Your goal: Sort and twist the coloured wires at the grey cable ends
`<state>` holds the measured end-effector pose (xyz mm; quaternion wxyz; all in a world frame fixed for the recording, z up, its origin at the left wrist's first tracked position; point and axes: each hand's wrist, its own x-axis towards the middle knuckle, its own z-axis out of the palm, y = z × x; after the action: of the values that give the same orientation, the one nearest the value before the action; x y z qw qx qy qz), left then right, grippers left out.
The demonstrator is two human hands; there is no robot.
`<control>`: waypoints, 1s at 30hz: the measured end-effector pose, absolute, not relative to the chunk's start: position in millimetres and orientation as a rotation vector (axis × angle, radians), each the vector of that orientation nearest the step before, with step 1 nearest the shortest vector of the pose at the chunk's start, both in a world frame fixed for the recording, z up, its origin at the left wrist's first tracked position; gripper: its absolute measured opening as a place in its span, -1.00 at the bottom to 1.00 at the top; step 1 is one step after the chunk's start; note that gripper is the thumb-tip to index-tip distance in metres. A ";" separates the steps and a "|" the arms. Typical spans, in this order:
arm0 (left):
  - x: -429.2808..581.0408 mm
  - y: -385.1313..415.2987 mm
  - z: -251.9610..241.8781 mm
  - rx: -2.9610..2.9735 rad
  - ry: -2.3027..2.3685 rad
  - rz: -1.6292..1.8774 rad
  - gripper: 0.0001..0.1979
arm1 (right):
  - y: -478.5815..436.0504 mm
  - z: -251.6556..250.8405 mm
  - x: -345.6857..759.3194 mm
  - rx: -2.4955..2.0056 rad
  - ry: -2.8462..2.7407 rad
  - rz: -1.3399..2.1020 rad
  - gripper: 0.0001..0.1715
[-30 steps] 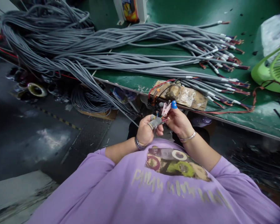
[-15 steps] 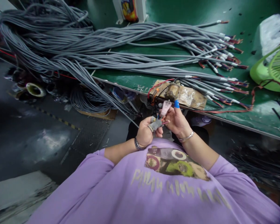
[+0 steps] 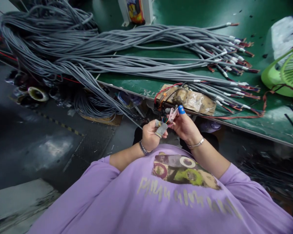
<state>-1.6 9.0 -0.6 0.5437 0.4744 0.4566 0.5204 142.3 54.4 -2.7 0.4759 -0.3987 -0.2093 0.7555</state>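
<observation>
In front of my chest, my left hand (image 3: 151, 135) is closed around the end of a grey cable, most of it hidden by the fingers. Worn grey covers wrap its thumb and a finger. Thin coloured wires (image 3: 171, 124) fan out past those fingertips, some reddish and some blue or green. Beside it, my right hand (image 3: 187, 128), with a blue cover on the thumb, pinches a small pale pink clip (image 3: 172, 115). The clip is just above the wires; whether it touches them I cannot tell.
Long grey cables (image 3: 136, 35) lie bundled across the green table (image 3: 197, 13), their stripped ends to the right. A taped wooden block (image 3: 195, 101) sits at the table edge near my hands. A green fan (image 3: 286, 70) stands at right. Wire coils (image 3: 95, 104) lie below.
My right thumb has moved slightly left and down, and the pink clip has turned. The left hand has shifted a little, and the wires are now closer to the right-hand fingers.
</observation>
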 end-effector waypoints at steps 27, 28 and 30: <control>-10.4 -0.2 -7.5 1.201 1.145 1.080 -0.57 | 41.3 -14.6 161.4 -0.953 -0.801 2.093 -0.42; -10.9 -0.4 -8.7 1.215 1.149 1.057 -0.59 | 40.4 -13.5 161.9 -0.986 -0.863 2.041 -0.48; -11.3 0.8 -11.8 1.240 1.148 0.990 -0.66 | 38.9 -10.3 161.9 -1.023 -0.984 1.943 -0.56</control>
<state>-11.3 0.8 -11.8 0.5576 0.5255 0.4867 0.4196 161.9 38.9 -10.3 0.3597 -0.3967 -0.3816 0.7534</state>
